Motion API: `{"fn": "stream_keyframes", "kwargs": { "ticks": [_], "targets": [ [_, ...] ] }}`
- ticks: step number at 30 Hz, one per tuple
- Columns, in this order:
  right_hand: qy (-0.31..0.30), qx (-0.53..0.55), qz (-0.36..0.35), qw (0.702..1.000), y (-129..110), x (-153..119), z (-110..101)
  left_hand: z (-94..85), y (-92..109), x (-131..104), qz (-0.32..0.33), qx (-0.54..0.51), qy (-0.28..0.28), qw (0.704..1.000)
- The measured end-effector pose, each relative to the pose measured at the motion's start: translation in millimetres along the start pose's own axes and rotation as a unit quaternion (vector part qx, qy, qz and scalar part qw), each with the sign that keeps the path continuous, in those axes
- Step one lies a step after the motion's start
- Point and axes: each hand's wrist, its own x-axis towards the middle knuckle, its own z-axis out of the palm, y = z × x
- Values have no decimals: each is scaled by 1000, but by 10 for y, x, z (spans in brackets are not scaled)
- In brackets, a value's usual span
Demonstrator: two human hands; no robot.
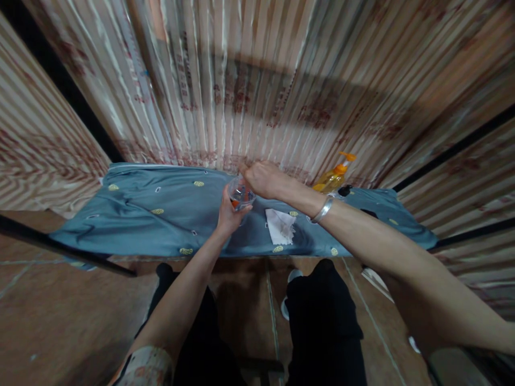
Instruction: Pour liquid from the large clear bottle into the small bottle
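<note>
Both hands (229, 214) (263, 179) grip a clear glass (240, 195) with orange at bottom.

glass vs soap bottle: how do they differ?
The glass is clear and short; the bottle is yellow-orange with an orange pump top and taller. The glass is held in the left hand, with the right hand at its rim; the bottle stands untouched, leaning toward the curtain. Both are over the blue cloth.

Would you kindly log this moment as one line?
left hand grips clear cup | right hand over its rim | tissue beside
</note>
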Motion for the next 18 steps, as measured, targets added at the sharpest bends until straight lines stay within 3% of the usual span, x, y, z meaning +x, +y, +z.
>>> {"fn": "stream_keyframes", "kwargs": {
  "ticks": [5, 9, 14, 18],
  "targets": [
    [51, 97, 50, 993, 106, -131, 106, -17, 34, -2, 7, 16, 4, 1000],
    [84, 216, 139, 963, 195, -415, 599, -30, 100, 9, -4, 24, 9, 1000],
    [-31, 161, 303, 939, -4, -826, 1491, 34, 159, 14, -42, 26, 14, 999],
    [-106, 178, 343, 916, -181, -988, 1866, 155, 158, -10, -41, 3, 0, 999]
  ]
}}
